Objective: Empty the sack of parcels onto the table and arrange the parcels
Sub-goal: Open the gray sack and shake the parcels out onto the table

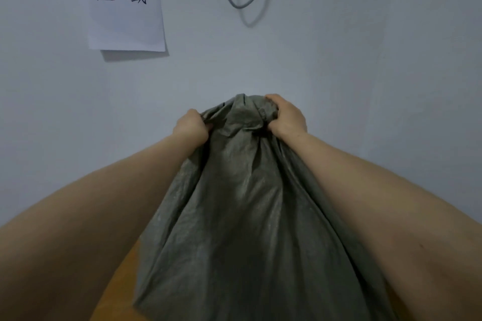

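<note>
The grey sack (245, 216) hangs high over the orange table (117, 281), bunched end up. The left hand (191, 125) and right hand (285, 118) both clutch its fabric. No parcels visible; arranging looks still ahead.

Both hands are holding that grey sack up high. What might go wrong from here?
1. The sack hides nearly all of the table, of which only a sliver shows, so parcels tumbling out could land unseen and slide off an edge.
2. The left hand and right hand grip only bunched fabric at the top; if it slips, the whole load may drop at once.
</note>
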Tool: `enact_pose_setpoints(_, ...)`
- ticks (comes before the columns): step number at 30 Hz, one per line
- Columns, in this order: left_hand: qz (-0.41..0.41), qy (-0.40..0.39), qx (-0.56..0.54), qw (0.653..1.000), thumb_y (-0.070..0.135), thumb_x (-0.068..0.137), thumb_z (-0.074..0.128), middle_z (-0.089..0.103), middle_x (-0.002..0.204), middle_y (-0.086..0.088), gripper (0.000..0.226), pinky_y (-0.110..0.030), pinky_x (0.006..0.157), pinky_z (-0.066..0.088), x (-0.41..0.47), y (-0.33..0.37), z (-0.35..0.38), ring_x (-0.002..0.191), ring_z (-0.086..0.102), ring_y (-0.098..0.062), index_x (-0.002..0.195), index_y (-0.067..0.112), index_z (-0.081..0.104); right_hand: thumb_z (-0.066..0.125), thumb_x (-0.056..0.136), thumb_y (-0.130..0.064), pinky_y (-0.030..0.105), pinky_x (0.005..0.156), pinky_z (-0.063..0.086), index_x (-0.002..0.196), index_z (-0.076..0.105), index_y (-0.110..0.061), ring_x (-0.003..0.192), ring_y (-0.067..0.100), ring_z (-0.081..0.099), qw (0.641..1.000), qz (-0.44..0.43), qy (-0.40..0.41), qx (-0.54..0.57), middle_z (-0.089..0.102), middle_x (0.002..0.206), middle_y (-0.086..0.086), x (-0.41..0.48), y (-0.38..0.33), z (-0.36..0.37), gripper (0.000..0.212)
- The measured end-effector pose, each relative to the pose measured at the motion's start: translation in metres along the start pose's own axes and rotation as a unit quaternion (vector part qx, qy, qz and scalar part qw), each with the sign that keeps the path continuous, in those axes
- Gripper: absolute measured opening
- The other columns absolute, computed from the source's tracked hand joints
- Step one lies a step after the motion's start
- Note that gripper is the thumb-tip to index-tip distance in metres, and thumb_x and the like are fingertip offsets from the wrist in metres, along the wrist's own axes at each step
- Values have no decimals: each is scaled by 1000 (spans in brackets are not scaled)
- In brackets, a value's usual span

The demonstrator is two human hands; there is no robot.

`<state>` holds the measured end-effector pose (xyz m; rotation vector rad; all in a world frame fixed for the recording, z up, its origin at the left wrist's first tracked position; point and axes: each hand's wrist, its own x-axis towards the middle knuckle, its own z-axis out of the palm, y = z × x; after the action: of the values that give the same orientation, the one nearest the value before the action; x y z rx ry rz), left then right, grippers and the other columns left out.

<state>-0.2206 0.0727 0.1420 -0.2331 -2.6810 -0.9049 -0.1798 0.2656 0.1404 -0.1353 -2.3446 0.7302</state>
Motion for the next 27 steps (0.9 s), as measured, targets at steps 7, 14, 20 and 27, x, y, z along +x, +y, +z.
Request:
enact_pose_setpoints(7,40,138,-180,973,26,98,48,52,123,-21,37,-38,87,40,5,32,-18,112,51,-35,120,-2,43,52,82,-4,23,79,36,138,37,-39,104,27,54,998,-25,51,32,50,123,12,23,-12,-26,68)
enact_pose_setpoints(14,63,149,-217,963,21,98,47,53,122,-18,31,-29,79,34,2,40,-20,110,51,-31,120,-2,43,53,80,-2,24,83,39,137,38,-37,109,29,55,997,-30,57,43,52,126,11,24,-7,-33,69)
enact_pose_setpoints(20,89,178,-238,951,20,98,46,54,118,-15,29,-28,79,35,-3,46,-18,97,49,-23,120,1,42,54,81,0,23,80,36,138,35,-40,104,24,53,996,-34,56,56,51,125,11,19,-2,-38,72)
enact_pose_setpoints(27,125,213,-250,936,21,95,51,56,114,-9,30,-22,75,32,5,65,-53,98,49,-18,120,5,47,49,84,0,21,81,34,140,34,-41,93,15,43,989,-50,122,73,48,124,9,24,-26,-65,71)
